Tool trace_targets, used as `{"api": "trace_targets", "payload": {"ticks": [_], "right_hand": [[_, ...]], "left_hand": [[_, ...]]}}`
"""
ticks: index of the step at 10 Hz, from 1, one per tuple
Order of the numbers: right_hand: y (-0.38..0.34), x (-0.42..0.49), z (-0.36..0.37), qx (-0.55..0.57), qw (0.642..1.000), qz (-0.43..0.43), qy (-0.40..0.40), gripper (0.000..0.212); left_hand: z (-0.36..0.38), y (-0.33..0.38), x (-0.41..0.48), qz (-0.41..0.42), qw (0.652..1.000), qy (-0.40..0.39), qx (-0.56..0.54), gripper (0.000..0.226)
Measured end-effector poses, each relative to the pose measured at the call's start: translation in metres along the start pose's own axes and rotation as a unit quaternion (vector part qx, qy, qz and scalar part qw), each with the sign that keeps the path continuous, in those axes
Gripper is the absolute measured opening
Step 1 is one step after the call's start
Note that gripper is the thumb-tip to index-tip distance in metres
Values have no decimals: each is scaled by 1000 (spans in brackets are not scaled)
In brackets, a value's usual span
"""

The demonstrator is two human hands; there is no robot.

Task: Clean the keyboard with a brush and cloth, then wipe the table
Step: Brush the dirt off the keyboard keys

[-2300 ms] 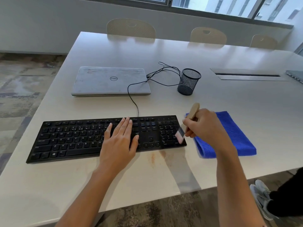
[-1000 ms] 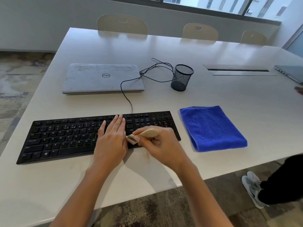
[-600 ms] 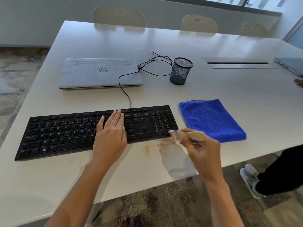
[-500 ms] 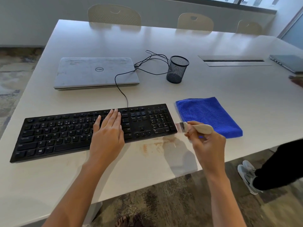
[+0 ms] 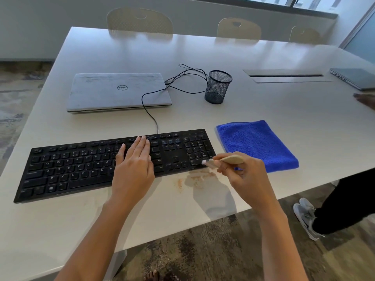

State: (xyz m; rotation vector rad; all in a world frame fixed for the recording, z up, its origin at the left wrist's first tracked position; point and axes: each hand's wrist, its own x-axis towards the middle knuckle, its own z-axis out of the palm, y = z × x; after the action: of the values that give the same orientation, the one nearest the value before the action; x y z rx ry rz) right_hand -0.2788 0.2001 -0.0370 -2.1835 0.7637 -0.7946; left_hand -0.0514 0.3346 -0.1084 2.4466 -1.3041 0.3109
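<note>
The long black keyboard point(image 5: 91, 165) lies across the near left of the pale counter point(image 5: 162, 209). Its thin black cable point(image 5: 149, 113) runs back beside a closed white laptop point(image 5: 118, 91). My left hand point(image 5: 133, 169) lies flat on the middle keys, fingers straight and together, gripping nothing. Brownish specks point(image 5: 179, 184) mark the counter just in front of the keyboard's right end. My right hand point(image 5: 246, 179) pinches a small brush with a pale wooden handle point(image 5: 231, 159). Its bristles sit at the keyboard's near right corner, seemingly touching it, though blur obscures the contact. Farther back stands a black wire-mesh cup point(image 5: 217, 87). A folded blue terry cloth point(image 5: 257, 145) lies flat just beside the keyboard's right end.
</note>
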Motion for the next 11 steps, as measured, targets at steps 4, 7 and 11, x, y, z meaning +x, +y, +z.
{"api": "trace_targets", "payload": {"ticks": [4,7,11], "right_hand": [[-1,10,-8,-10,999,15,-50,9],[-3,16,-7,34,995,43,-79,8],[-7,24,-5,23,997,33,-67,6]], "left_hand": [[1,-1,1,1,1000,-2,3,59],[0,-1,1,0,1000,-1,0,59],[1,-1,1,-1,1000,7,-6,58]]}}
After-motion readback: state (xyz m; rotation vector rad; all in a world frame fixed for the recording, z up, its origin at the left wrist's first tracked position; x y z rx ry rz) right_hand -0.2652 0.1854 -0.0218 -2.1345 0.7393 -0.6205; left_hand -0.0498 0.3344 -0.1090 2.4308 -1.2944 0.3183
